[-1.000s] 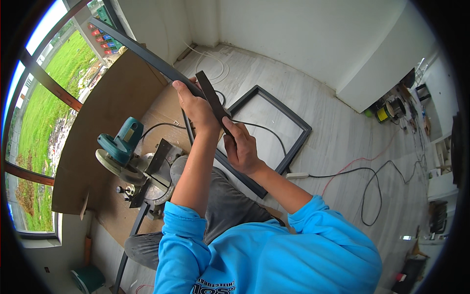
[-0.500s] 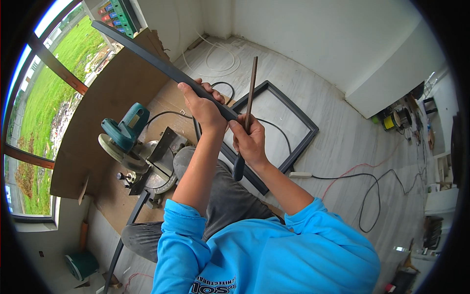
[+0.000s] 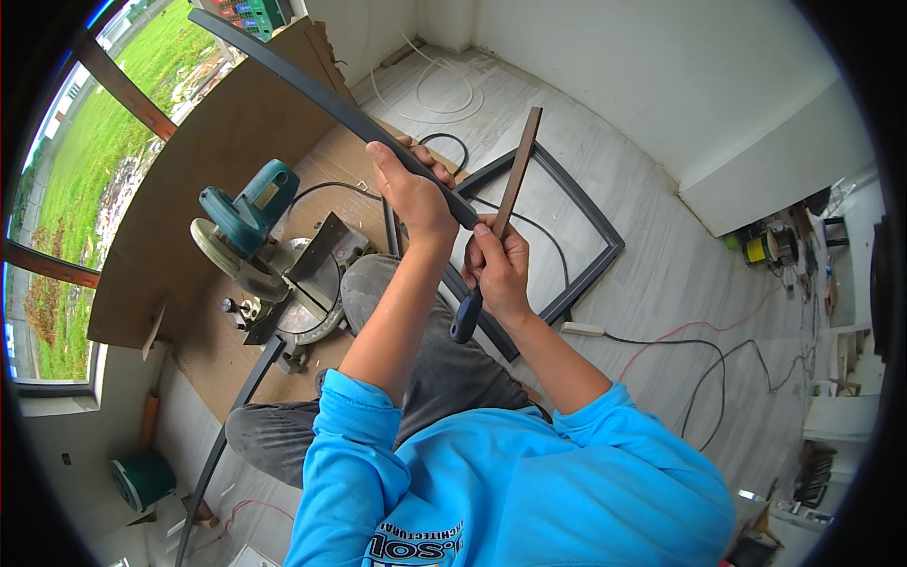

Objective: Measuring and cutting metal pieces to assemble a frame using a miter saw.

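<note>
A long dark grey metal profile bar [image 3: 293, 77] slants from the upper left down to the middle of the view. My left hand [image 3: 416, 200] is closed round it near its lower end, thumb on top and fingers on the far side. My right hand [image 3: 501, 272] grips a flat file [image 3: 521, 170] with a dark handle, its brownish blade pointing up and slightly right. The right fingers sit right at the bar's lower end, where blade and bar come close together. Whether the blade touches the bar's end is hidden by the fingers.
A teal miter saw [image 3: 250, 208] stands on cardboard [image 3: 203, 364] to the left, near my knee. Beyond my hands a dark rectangular frame [image 3: 579, 196] lies on the floor. Another dark bar [image 3: 248, 389] lies by the saw. Cables and a white power strip [image 3: 583, 329] are at right.
The file has tilted further to the right, and its flat face shows more. Both hands and the bar have shifted slightly right in view; both grips stay closed.
</note>
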Demonstrator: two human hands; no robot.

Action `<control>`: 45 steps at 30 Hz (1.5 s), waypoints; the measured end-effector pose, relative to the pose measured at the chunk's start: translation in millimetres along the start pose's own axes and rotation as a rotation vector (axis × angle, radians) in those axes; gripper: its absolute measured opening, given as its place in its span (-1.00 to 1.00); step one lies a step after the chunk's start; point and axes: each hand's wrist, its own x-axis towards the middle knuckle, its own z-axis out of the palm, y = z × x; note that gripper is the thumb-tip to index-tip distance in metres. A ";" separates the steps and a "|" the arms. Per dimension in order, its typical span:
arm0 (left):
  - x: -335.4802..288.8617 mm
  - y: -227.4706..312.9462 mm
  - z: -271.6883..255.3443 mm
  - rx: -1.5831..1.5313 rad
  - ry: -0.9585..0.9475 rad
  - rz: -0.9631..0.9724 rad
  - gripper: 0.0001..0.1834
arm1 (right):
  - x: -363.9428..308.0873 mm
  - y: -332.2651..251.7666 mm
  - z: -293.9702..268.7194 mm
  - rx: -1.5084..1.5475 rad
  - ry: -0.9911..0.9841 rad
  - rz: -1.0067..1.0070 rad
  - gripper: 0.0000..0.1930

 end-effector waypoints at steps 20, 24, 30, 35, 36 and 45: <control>42.0 65.0 -28.1 0.199 -0.096 0.314 -0.48 | -0.5 -40.8 -74.8 -0.629 0.022 -0.045 -0.55; 20.2 27.5 -45.0 0.274 -0.176 0.293 -0.46 | 23.0 -105.5 21.9 -0.908 -0.430 -0.354 -0.46; -3.0 0.9 -55.8 0.253 -0.252 0.289 -0.67 | 47.9 -135.2 110.4 -1.003 -0.636 -0.650 -0.44; -14.3 0.1 -71.1 0.343 -0.209 0.350 -0.67 | 74.0 -117.1 126.5 -1.058 -0.688 -0.820 -0.43; -18.6 -3.2 -72.4 0.370 -0.206 0.276 -0.67 | 95.9 -111.4 123.6 -1.036 -0.671 -0.978 -0.44; -26.3 -18.9 -76.0 0.407 -0.313 0.275 -0.63 | 125.5 -173.7 145.8 -0.674 -0.703 -0.258 -0.55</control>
